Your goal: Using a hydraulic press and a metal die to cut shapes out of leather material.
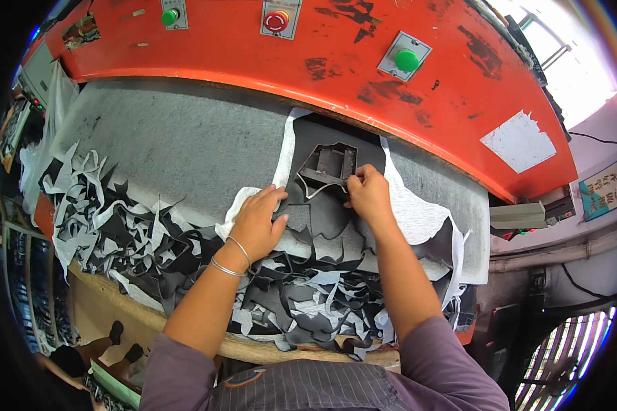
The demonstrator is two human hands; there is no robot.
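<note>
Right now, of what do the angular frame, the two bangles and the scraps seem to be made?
Angular frame: probably steel, dull and brownish; its walls look thin and stiff.
Bangles: polished silver-coloured metal, judging by bright shine.
Scraps: matte, flexible sheet, since strips curl; perhaps synthetic leather or fabric.

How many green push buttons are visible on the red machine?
2: the left green button is near the top edge, left of the red button; the right green button is to its right. More may be hidden outside the picture.

Head-worn left fisheye, looking steeply down at close range over the near edge of the flat grey counter, facing the red painted machine panel.
</note>
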